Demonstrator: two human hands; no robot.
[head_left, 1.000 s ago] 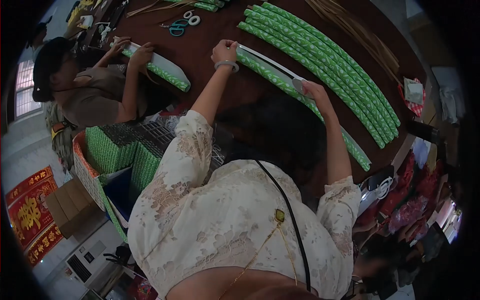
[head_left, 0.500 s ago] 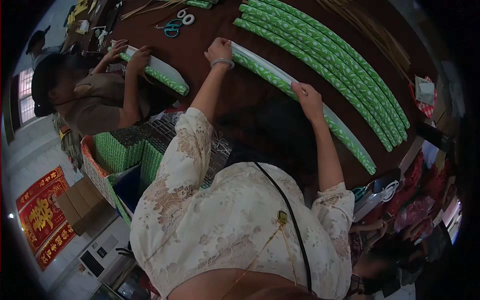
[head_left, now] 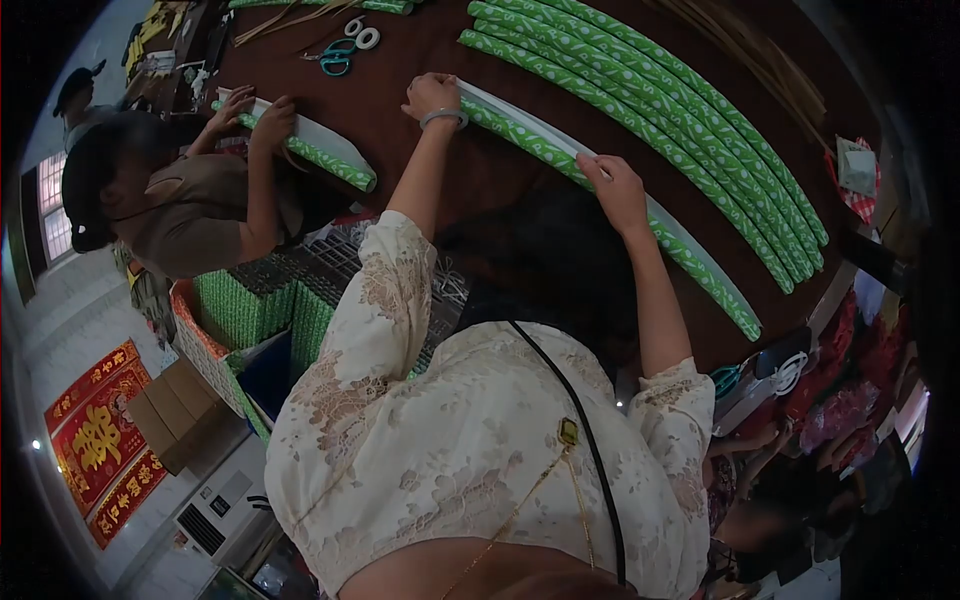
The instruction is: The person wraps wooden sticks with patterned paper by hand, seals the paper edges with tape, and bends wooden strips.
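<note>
The left arm, in a cream lace sleeve, reaches forward and up across the desk (head_left: 415, 52), which is spread with a dark brown cover. The left hand (head_left: 433, 97), with a pale round bangle at its wrist, is folded into a loose fist. Its fingers are curled closed on the upper-left end of a long, green, white-printed roll with a white inner face (head_left: 530, 147).

The right arm also reaches forward, its forearm rising from the lace cuff to the right hand (head_left: 615, 190), which lies about midway along the same roll. The right thumb and fingers are bent close together at the roll's white face. They touch it, but whether they pinch it or merely press on it I cannot tell.

The roll lies aslant on the desk, running from the left hand, under the right hand, toward the desk's near right edge. Beyond it, a row of similar green printed rolls (head_left: 640, 125) lies side by side, apart from both hands. Past the left hand are scissors with turquoise handles (head_left: 337, 65) and, just beside them, two small white rings (head_left: 368, 38). To the left, a co-worker in a brown top (head_left: 190, 225) has both hands on a shorter green printed roll with a white inside (head_left: 330, 163).
</note>
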